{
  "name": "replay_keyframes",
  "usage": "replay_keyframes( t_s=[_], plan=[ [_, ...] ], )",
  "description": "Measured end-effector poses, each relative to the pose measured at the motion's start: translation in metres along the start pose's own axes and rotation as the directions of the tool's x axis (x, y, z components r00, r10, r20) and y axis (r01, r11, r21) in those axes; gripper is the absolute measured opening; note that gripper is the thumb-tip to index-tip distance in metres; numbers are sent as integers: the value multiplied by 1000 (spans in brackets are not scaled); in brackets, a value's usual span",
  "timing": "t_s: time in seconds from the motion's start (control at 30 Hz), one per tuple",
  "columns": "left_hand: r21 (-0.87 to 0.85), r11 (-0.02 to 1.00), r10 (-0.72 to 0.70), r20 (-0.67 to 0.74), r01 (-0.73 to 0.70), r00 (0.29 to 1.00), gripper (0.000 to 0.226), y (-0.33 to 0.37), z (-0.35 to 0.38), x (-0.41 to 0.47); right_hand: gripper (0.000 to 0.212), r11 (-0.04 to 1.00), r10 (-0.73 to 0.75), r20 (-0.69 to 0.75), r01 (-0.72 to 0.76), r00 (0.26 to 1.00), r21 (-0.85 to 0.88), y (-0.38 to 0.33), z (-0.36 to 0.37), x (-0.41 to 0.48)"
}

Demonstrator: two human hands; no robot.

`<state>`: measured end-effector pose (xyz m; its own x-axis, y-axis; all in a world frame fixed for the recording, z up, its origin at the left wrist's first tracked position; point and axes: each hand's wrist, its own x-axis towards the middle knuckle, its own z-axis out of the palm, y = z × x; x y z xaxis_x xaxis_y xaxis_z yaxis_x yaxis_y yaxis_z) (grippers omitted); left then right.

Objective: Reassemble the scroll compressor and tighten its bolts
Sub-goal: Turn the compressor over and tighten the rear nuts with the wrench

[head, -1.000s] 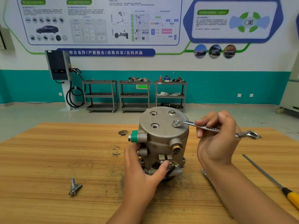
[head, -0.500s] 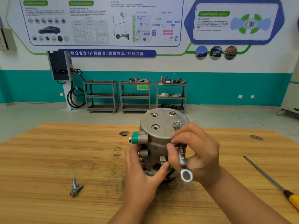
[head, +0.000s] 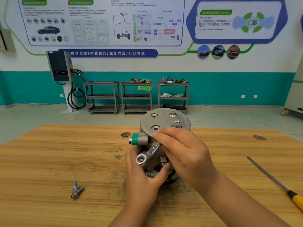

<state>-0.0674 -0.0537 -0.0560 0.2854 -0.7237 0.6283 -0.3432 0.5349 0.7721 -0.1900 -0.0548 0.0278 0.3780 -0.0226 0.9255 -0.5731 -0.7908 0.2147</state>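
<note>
Holding wrench (head: 148,153) mid-shaft, right hand (head: 183,154), left hand (head: 142,182) gripping compressor (head: 164,122)

There were one compressor (head: 164,122), one wrench (head: 147,154), one yellow-handled tool (head: 297,202) and two loose bolts (head: 76,190) on the desk (head: 65,153). The compressor's top showed two seated bolts (head: 173,114) and two open holes (head: 155,128). Three shelf carts (head: 136,95) stood behind.
</note>
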Motion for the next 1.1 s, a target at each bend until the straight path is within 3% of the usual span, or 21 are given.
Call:
replay_keyframes(
  t_s=[0.13,0.2,0.3,0.4,0.5,0.7,0.87,0.97,1.1],
  plan=[
    [37,999,0,26,-1,1000,67,-2,-2,1,20,995,3,-98,7,995,102,7,-14,11],
    [41,999,-4,36,2,999,66,0,-3,1,16,946,171,-176,-112,969,304,9,-20,16],
    [41,999,0,48,-2,999,64,3,-3,0,16,684,547,-202,-294,813,668,13,-24,23],
    [37,999,3,55,-5,999,64,3,-2,0,24,445,738,-136,-326,661,834,22,-29,24],
    [37,999,-13,57,11,998,66,3,-2,0,28,295,793,-39,-328,608,897,28,-27,23],
    [43,999,-24,56,22,998,73,1,-2,0,27,178,870,60,-425,489,887,41,-22,20],
    [46,998,-39,67,36,997,70,1,-3,-1,24,-50,911,214,-421,352,906,47,-16,15],
    [41,998,-39,53,37,998,72,0,-2,0,24,-68,922,190,-344,337,936,44,-12,12],
    [49,998,-47,45,44,998,69,0,-2,0,29,49,923,64,-280,380,959,35,-12,9]
  ],
)
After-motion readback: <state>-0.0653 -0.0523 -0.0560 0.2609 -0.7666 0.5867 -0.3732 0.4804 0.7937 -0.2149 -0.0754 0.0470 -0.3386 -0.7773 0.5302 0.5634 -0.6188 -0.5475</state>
